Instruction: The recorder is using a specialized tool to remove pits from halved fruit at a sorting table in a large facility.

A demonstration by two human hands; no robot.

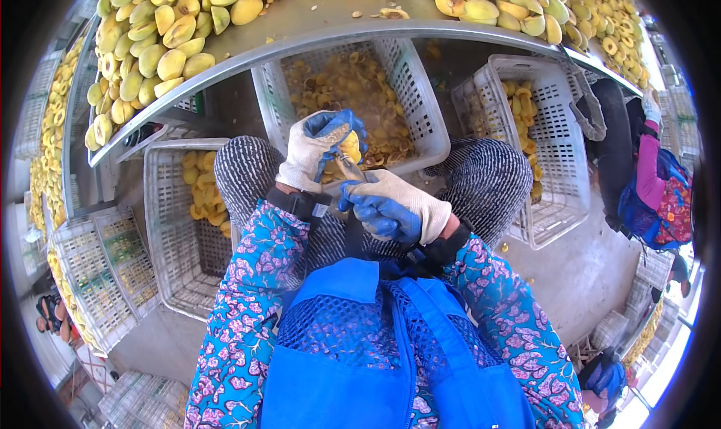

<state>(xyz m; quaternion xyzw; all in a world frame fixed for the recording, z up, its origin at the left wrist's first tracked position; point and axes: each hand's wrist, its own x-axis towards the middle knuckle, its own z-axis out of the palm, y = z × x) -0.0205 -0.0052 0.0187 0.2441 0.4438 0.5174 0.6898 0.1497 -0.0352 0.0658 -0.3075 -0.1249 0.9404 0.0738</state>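
Note:
My left hand point(310, 150), in a white glove with a blue coated palm, grips a yellow stone fruit point(351, 146), probably a peach. My right hand point(394, 206), gloved the same way, is closed around a hand tool. The tool's narrow tan shaft point(350, 169) points up to the fruit and seems to meet it. Its tip is hidden by the fruit and the left glove. Both hands are above my lap, at the near side of a white plastic crate point(432, 130) that holds yellow fruit pieces and brownish scraps point(360, 91).
A metal-edged table point(338, 7) bears heaps of halved fruit point(163, 35) at left and right point(507, 4). Crates with fruit pieces stand left point(191, 271) and right point(557, 215) of my knees. A grey strap point(588, 105) hangs from the table edge. A co-worker point(653, 187) sits at right.

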